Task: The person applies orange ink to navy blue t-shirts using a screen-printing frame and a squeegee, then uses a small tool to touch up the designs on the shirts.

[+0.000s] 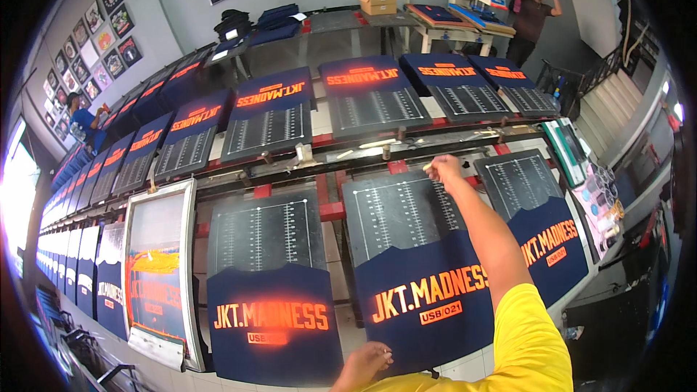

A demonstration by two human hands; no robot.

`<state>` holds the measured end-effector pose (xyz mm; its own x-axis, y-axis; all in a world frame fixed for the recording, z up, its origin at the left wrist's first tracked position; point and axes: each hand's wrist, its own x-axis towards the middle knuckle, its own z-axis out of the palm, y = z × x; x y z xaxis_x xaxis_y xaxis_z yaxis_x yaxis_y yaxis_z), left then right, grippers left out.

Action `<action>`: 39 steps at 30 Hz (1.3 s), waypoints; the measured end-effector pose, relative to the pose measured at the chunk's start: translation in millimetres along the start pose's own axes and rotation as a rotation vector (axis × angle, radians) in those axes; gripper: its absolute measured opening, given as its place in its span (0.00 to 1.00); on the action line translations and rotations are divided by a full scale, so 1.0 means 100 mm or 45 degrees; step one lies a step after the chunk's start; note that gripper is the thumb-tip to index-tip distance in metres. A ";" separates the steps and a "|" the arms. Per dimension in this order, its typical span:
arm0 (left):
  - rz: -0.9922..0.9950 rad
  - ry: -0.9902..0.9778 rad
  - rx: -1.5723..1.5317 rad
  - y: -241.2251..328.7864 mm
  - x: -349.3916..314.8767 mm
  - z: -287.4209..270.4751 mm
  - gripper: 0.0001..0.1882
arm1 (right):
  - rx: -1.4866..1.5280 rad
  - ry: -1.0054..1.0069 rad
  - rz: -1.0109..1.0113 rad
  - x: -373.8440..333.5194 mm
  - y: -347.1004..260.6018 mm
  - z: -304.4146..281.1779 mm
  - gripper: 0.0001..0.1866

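Two long rows of navy shirts on black platens fill our table, narrow gaps between boards. Our right hand reaches over the middle shirt to the central rail, fingers pinched on a small pale stick – too small to identify. Our left hand, loosely curled, rests at that shirt's near hem, wrist cut off – a framed screen lies far left.
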<state>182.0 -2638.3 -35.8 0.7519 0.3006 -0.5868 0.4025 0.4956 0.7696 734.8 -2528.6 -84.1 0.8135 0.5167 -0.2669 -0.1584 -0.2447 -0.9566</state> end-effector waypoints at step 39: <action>2.822 1.243 1.486 0.90 -3.02 1.43 0.17 | 0.120 -0.356 -0.422 -5.14 0.71 -0.78 0.10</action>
<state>66.1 -2800.7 246.7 0.1308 -0.2597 0.9568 0.0888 -0.9581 -0.2722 349.1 -2874.9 -5.9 0.6482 0.7600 0.0470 0.0244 0.0410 -0.9989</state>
